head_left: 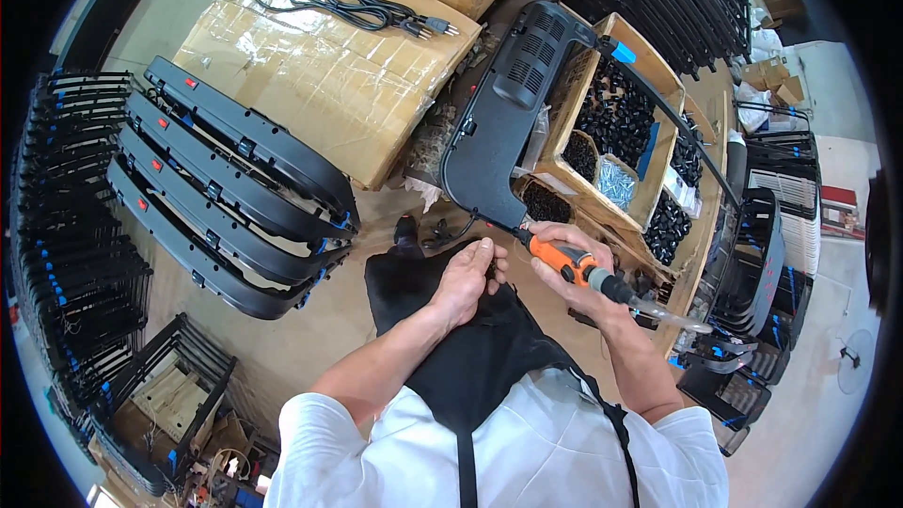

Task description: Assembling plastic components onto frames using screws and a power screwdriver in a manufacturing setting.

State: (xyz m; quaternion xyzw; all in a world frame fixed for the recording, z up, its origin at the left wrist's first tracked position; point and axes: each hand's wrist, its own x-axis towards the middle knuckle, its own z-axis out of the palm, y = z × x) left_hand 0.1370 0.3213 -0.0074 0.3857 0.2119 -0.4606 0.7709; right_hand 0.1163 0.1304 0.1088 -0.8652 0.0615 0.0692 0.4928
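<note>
My right hand point(576, 292) is wrapped round an orange and black power screwdriver point(553, 256). The driver's nose points up and left, close to the lower end of a black L-shaped plastic housing point(485, 156) with vent slots; I cannot tell if it touches. Left of the driver, my left hand point(463, 280) is closed with its fingertips pinched together over my black apron point(451, 357). Whatever it holds, if anything, is hidden. Beside the housing stands a divided wooden box point(670, 83) with black plastic parts, dark screws point(580, 156) and silvery screws point(616, 182).
Several curved black frames point(221, 191) with red switches stand at the left, before a dense row of black frames point(71, 263). A cardboard box point(310, 61) carries a coiled black power cord point(353, 2). More dark frames point(649, 0) lie beyond the wooden box.
</note>
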